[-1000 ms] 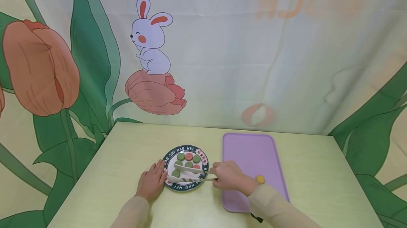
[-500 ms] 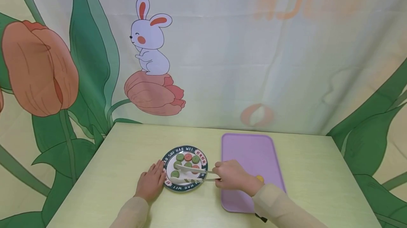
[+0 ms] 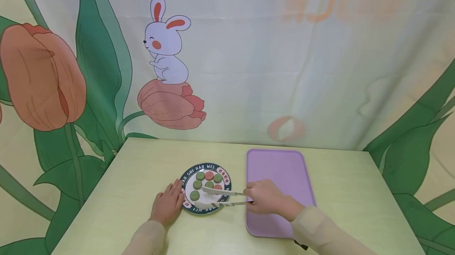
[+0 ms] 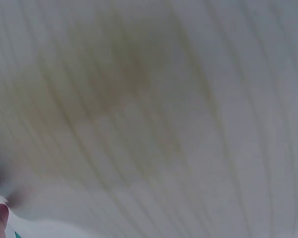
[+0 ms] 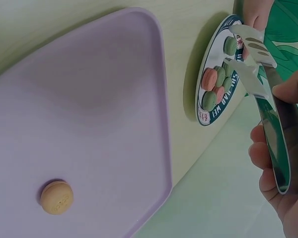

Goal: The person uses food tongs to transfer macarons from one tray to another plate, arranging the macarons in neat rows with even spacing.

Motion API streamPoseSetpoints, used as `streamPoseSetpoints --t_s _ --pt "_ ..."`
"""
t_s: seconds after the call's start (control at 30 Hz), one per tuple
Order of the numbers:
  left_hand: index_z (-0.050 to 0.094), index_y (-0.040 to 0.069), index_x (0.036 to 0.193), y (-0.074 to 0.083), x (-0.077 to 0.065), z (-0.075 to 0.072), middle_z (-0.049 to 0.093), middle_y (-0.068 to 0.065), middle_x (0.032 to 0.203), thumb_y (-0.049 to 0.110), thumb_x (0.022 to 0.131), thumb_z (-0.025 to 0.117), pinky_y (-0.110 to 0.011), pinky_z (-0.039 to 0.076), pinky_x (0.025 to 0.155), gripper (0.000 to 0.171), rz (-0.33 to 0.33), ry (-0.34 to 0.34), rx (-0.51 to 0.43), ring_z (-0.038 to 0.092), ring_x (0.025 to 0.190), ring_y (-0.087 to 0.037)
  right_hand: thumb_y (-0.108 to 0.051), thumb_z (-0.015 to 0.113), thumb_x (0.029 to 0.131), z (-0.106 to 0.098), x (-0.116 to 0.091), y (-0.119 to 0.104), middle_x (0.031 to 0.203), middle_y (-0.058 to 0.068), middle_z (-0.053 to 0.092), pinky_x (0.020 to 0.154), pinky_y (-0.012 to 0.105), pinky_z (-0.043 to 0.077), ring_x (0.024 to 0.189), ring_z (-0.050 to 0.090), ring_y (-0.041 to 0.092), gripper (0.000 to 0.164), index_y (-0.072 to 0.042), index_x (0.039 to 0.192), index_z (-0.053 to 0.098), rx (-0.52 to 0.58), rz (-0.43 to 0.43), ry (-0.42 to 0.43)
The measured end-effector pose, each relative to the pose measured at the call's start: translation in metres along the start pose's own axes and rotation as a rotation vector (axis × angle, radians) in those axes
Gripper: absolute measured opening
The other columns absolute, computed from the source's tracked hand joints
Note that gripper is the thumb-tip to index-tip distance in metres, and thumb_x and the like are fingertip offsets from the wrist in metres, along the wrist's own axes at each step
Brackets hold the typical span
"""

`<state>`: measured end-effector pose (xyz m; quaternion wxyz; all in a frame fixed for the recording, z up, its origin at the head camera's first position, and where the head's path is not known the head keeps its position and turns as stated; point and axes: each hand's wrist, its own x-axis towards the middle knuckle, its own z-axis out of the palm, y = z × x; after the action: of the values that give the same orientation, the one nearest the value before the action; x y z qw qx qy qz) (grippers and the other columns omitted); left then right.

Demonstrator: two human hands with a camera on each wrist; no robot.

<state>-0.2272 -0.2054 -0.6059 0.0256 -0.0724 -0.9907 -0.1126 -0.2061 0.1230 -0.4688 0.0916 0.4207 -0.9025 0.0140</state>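
My right hand (image 3: 264,196) grips a pair of tongs (image 5: 275,144) with metal arms and pale tips. Those tips stand apart over the near right part of a round plate (image 3: 183,182), with nothing visible between them. The plate has a dark lettered rim and bears several green macarons (image 3: 197,184) and two pink macarons (image 5: 209,79). My left hand (image 3: 167,203) rests at the plate's left edge, fingers extended and touching the rim. A blurred pale surface fills most of the left wrist view, with a fingertip (image 4: 1,213) at its lower left.
A purple tray (image 3: 277,164) lies right of the plate, partly under my right forearm. One yellow macaron (image 5: 57,197) sits on it, hidden by the arm in the head view. A dark object (image 3: 300,244) pokes out below the right sleeve. A printed curtain (image 3: 241,69) hangs behind the table.
My right hand has drawn the tongs slightly to the right, and their tips have spread wider. The forearm now covers the yellow macaron in the head view. My left hand stays at the plate.
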Motion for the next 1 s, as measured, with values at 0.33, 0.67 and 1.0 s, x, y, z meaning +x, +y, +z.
streamPoseSetpoints --t_s 0.33,0.67,1.0 --pt "0.031 0.008 0.138 -0.001 -0.001 0.000 0.032 -0.009 0.142 0.035 0.093 0.034 -0.051 0.034 0.094 0.052 0.011 0.018 0.000 0.035 0.127 -0.032 -0.022 0.060 0.064 -0.003 -0.009 0.005 0.056 -0.010 0.038 0.038 0.018 0.021 0.045 0.025 0.004 0.010 -0.017 0.061 0.052 0.009 0.015 -0.016" --pt "0.030 0.008 0.138 0.000 0.000 0.000 0.032 -0.009 0.143 0.035 0.093 0.033 -0.051 0.034 0.094 0.052 0.006 0.008 0.005 0.034 0.127 -0.032 -0.022 0.061 0.062 -0.006 -0.024 0.014 0.055 -0.011 0.036 0.037 0.019 0.020 0.045 0.023 0.004 0.011 -0.018 0.060 0.050 -0.009 -0.022 0.031" --pt "0.032 0.008 0.137 0.001 -0.001 -0.002 0.033 -0.009 0.142 0.035 0.093 0.036 -0.050 0.035 0.094 0.052 0.004 0.010 0.003 0.035 0.127 -0.032 -0.022 0.062 0.062 -0.005 -0.036 0.020 0.055 -0.011 0.034 0.038 0.018 0.017 0.045 0.021 0.003 0.011 -0.018 0.062 0.051 -0.002 -0.019 0.046"
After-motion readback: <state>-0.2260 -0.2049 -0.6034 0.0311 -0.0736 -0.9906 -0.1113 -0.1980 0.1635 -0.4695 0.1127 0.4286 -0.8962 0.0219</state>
